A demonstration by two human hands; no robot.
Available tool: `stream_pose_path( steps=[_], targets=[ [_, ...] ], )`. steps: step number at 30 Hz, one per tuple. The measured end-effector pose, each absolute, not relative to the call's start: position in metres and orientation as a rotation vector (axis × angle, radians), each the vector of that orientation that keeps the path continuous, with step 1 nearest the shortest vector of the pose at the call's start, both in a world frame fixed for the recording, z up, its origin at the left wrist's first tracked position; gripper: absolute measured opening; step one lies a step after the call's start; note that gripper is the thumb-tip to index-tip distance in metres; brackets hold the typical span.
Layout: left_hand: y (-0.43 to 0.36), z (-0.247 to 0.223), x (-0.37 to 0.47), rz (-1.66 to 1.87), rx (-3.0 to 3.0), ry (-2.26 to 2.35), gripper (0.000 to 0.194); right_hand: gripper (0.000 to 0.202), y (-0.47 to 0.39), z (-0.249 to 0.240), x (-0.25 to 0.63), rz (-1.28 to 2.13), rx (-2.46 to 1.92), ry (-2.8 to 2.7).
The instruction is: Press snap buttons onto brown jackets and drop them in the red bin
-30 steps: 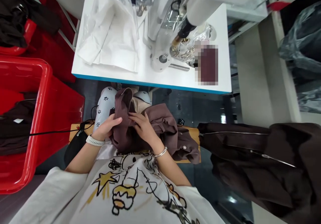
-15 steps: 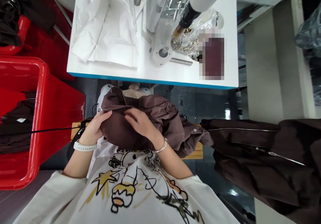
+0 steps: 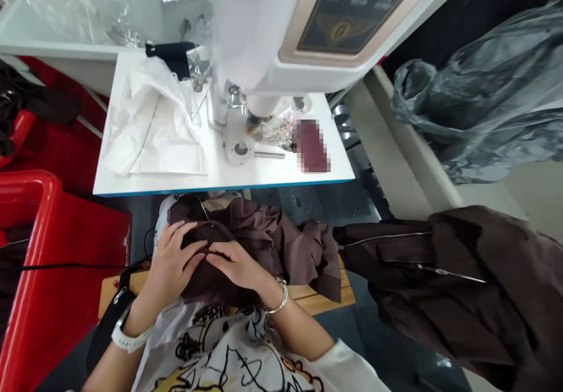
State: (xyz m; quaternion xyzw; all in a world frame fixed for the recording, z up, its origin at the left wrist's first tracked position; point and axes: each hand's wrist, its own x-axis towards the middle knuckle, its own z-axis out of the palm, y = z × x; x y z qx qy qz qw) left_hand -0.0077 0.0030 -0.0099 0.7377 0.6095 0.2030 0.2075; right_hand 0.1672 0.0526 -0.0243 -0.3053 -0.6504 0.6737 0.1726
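Observation:
A brown garment (image 3: pixel 272 245) lies bunched on my lap, below the front edge of the white table (image 3: pixel 176 181). My left hand (image 3: pixel 169 263) rests flat on its left part, fingers spread over a curved seam. My right hand (image 3: pixel 235 266) presses on the same fold just to the right, fingertips close to those of the left hand. Both hands hold the cloth down along its thin pale edge. A white watch sits on my left wrist and a silver bangle on my right wrist.
A white press machine (image 3: pixel 264 40) stands on the table, with a round base plate (image 3: pixel 240 149), a bag of metal snaps (image 3: pixel 277 131) and white cloth in plastic (image 3: pixel 149 128). A red crate (image 3: pixel 44 275) is at left. A pile of brown garments (image 3: pixel 461 280) is at right.
The camera tilted up, so the machine's upper body came into view. Both hands moved the brown garment lower on the lap and now lie closer together on its fold.

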Motion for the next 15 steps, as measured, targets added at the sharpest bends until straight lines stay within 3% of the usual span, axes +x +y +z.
stream_pose_path(
  steps=[3, 5, 9, 15],
  targets=[
    [0.005, -0.012, 0.003, 0.581, 2.063, 1.561, 0.024, 0.018, 0.075, -0.021, 0.185, 1.681, -1.045, -1.906],
    [-0.002, -0.021, 0.015, 0.543, 1.982, 1.358, 0.029, 0.014, 0.108, -0.02, 0.202, 1.291, -1.262, -1.799],
    [-0.022, -0.039, 0.041, 0.173, 1.676, 1.058, 0.034, 0.03, 0.19, -0.019, 0.23, 0.602, -1.563, -1.645],
    [-0.03, -0.047, 0.036, -0.018, 1.327, 1.083, 0.029, 0.015, 0.23, -0.032, 0.228, 0.343, -1.625, -1.679]
  ],
)
